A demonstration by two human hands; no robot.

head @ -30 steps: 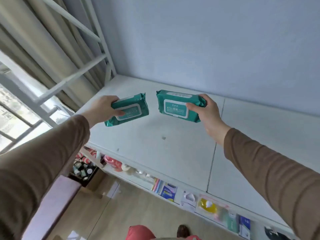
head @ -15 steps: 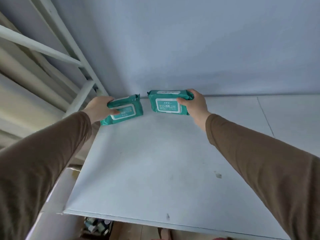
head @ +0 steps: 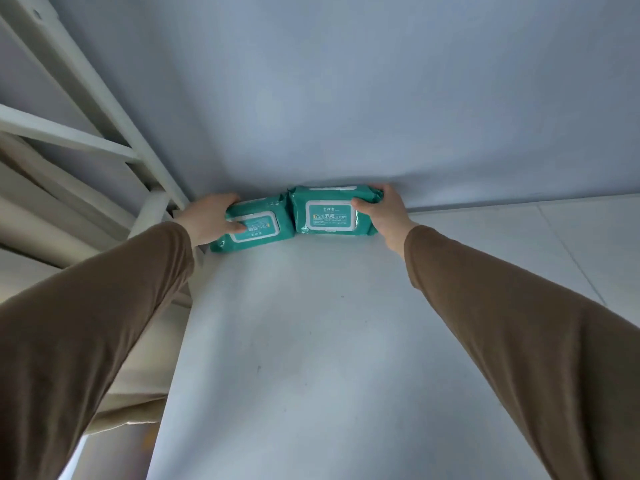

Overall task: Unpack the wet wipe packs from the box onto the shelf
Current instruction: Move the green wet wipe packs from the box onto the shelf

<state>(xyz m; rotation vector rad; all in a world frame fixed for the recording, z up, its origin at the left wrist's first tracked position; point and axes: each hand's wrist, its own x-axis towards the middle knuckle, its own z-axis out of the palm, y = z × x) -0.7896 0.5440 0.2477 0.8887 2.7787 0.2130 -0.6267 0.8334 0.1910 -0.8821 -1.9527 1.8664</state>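
We hold two teal plastic wet wipe packs at the far end of the flat white shelf top (head: 311, 341), right where it meets the pale blue wall (head: 346, 98). Our left hand (head: 211, 220) grasps the left teal wet wipe pack (head: 258, 225) by its left end, fingers curled over the top edge and the thumb lying across the white-framed label on its face. Our right hand (head: 384, 211) grasps the right teal wet wipe pack (head: 329, 211) by its right end, thumb pressed on the edge of its white flip-lid label and fingers wrapped behind. The two packs stand on their long edges, side by side and touching, with the left one tilted a little and its label upside down to us. Both seem to rest on the shelf surface with their backs against the wall, though we cannot tell for sure whether they press against it. Brown long sleeves (head: 519, 323) cover both arms. To the left, a white metal frame (head: 104, 109) of slanted bars rises beside the shelf corner, with beige curtain fabric (head: 45, 216) behind it.
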